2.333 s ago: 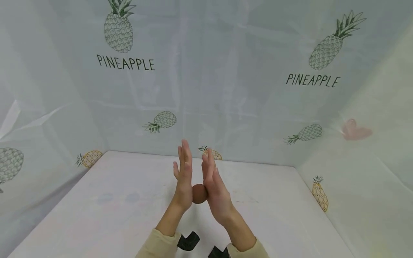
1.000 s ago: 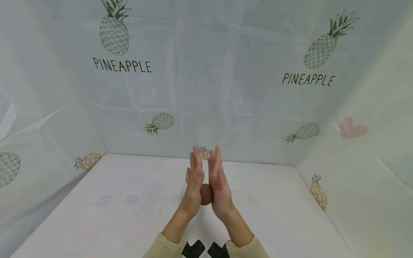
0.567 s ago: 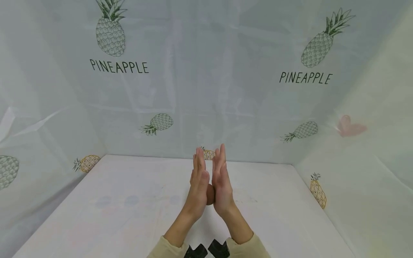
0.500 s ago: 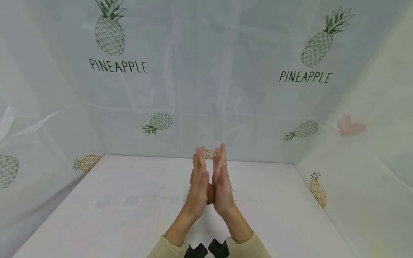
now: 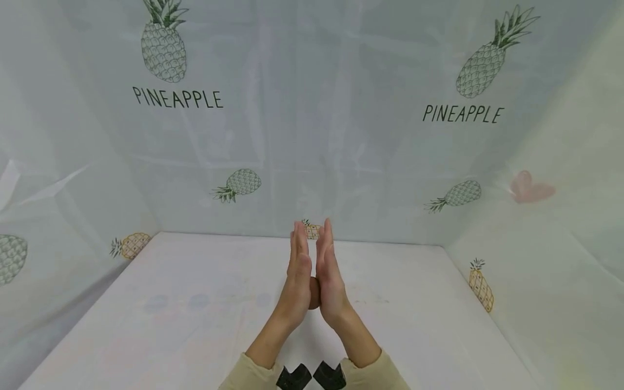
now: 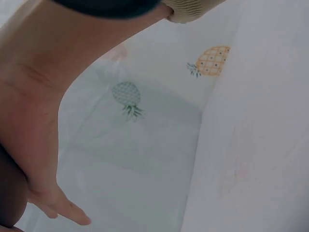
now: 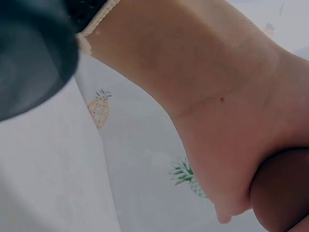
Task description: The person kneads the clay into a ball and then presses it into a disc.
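Observation:
Between my two upright palms sits a brown ball (image 5: 314, 293), pressed from both sides and held above the table. My left hand (image 5: 297, 284) has straight fingers pointing up and away; its palm touches the ball's left side. Opposite it, my right hand (image 5: 331, 284) lies flat against the right side, fingers also straight. The fingertips of the two hands stand a little apart. In the left wrist view the ball (image 6: 10, 193) shows at the lower left edge. The right wrist view has the ball (image 7: 285, 191) at the lower right, against the palm. The palms hide part of it.
A white table (image 5: 219, 325) with faint coloured stains spreads below the hands. Pale sheeting (image 5: 312, 135) printed with pineapples rises behind it and along both sides. Black wrist mounts (image 5: 294, 376) sit close together at the cuffs.
The hands have come closer together, and less of the ball shows between them. They shifted right at first, then slightly back left. The left and right palms have slid against each other.

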A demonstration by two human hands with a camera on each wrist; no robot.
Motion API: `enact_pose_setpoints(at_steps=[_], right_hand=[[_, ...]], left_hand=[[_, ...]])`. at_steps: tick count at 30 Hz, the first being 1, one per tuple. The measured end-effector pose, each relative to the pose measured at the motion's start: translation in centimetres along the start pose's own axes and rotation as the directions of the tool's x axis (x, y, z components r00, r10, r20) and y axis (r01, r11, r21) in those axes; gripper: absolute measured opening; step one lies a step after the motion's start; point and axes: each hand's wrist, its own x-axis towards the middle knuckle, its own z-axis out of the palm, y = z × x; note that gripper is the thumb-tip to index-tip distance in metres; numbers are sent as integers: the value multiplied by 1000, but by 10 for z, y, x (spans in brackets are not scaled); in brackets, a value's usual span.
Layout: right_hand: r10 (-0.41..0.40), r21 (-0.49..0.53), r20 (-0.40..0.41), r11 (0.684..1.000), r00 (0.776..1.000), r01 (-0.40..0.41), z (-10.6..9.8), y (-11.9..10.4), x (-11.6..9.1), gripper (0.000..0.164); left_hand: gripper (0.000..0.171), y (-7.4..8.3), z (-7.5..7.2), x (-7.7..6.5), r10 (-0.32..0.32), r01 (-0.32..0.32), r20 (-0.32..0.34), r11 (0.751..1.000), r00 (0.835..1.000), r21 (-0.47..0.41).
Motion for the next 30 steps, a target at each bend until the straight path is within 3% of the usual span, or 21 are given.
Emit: enact_pose_setpoints(at_steps=[10,18,23,30], right_hand=[[-38,-14,-143,999,989,36,4,1,-1,61],[-60,-64,-197,997,979,48,7,6,-1,63],[-68,-97,-190,994,979,50,4,7,0,62],[11,-221,-68,975,998,-26,-12,2,-4,63]], left_hand=[[61,-3,-4,3,12,-12,37,1000,999,-11],[62,-3,-9,2,42,-43,28,999,999,11],[63,-5,-16,1,52,-53,19,997,998,49],[60,-10,-42,2,52,-54,23,993,998,109]])
